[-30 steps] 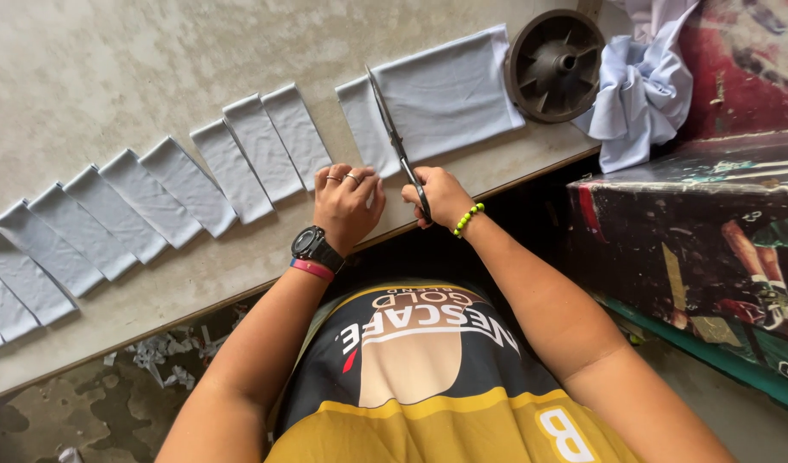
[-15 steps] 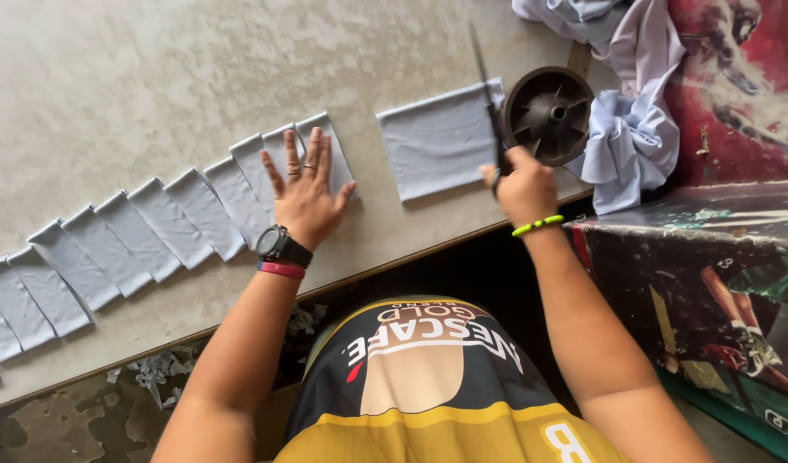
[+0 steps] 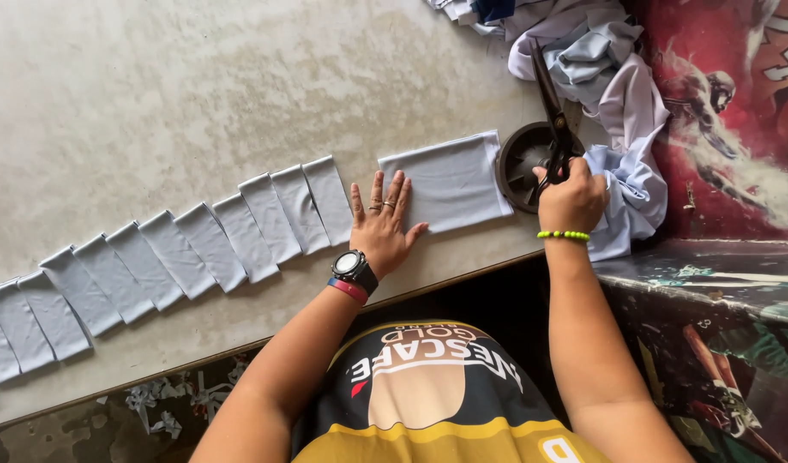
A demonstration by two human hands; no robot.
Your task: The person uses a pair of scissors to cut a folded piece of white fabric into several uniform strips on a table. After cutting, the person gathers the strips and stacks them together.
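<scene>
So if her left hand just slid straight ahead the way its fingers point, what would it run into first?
Probably the pale grey fabric piece: the left hand lies flat on the table, fingertips already at that cloth's near-left edge. Beyond it, only bare tabletop shows.

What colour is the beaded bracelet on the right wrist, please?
Bright green beaded bracelet, clearest in the head view.

Scissors in right hand
</scene>
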